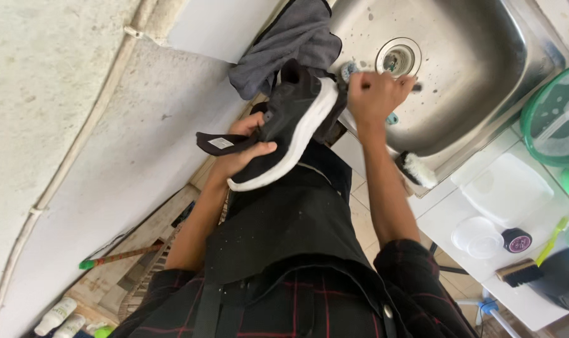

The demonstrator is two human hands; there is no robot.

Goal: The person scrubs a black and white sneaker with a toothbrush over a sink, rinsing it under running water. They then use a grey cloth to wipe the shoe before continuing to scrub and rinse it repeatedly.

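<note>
From the camera on my head, looking down: my left hand (244, 150) is wrapped around the heel end of a black fabric sneaker with a thick white sole (291, 128), fingers curled tight, holding it just over the near-left rim of the stainless steel sink (485, 69). My right hand (375, 94) is closed at the shoe's toe end, above the basin near the round drain (397, 57); whether it pinches a small scrubber or the shoe itself I cannot tell. A grey cloth (291, 44) hangs over the sink's left edge, touching the shoe. A white-bristled brush (416, 170) lies on the sink's near rim. To do this well, I judge I should keep the heel grip firm and the toe over the basin, so drips fall inside.
</note>
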